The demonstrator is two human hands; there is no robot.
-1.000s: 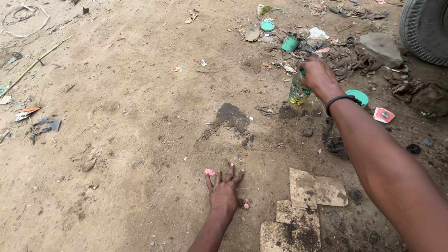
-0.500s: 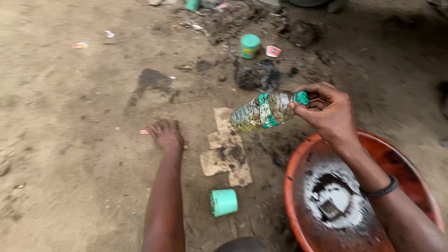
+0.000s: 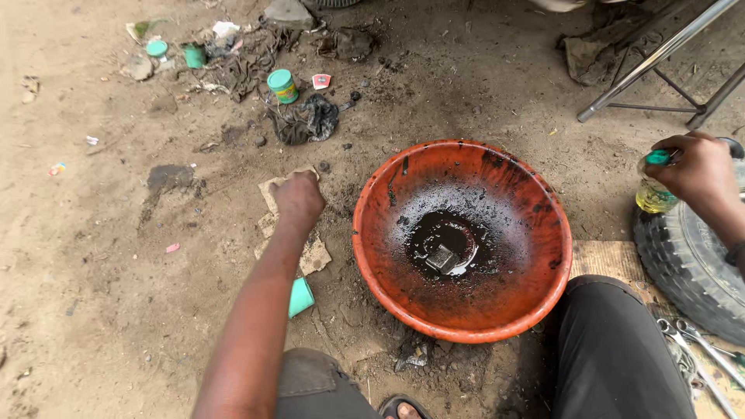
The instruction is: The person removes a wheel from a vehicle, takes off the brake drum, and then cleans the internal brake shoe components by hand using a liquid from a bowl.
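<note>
The left hand (image 3: 297, 199) rests as a closed fist, knuckles down, on one cluster of flat, pale cardboard scraps (image 3: 310, 252) lying on the bare dirt ground (image 3: 101, 295); it grips nothing that can be seen. The right hand (image 3: 698, 167) is clamped around one clear plastic bottle with a green cap and yellowish liquid (image 3: 653, 186), held upright just above one black rubber tyre (image 3: 683, 264) at the right edge. Between the two arms sits one wide, round orange plastic basin (image 3: 535, 310), its inside smeared with black oil; one small grey metal part (image 3: 441, 257) lies in the dark pool at its bottom. One green plastic cup (image 3: 300, 297) lies on its side just beside the left forearm, near the basin's left rim. Farther up the ground stand three more green-topped containers: one small green-lidded jar (image 3: 282, 85), one green cup (image 3: 194, 56) and one green lid (image 3: 157, 48), well apart from the hands. One dark crumpled rag (image 3: 309, 120) lies just beside the jar. One metal chair frame of silver tubes (image 3: 660, 66) stands at the upper right. Two metal tools (image 3: 698, 345), pliers or the like, lie by the tyre at the lower right. The person's two knees in dark trousers (image 3: 613, 349) flank the basin's near side
</note>
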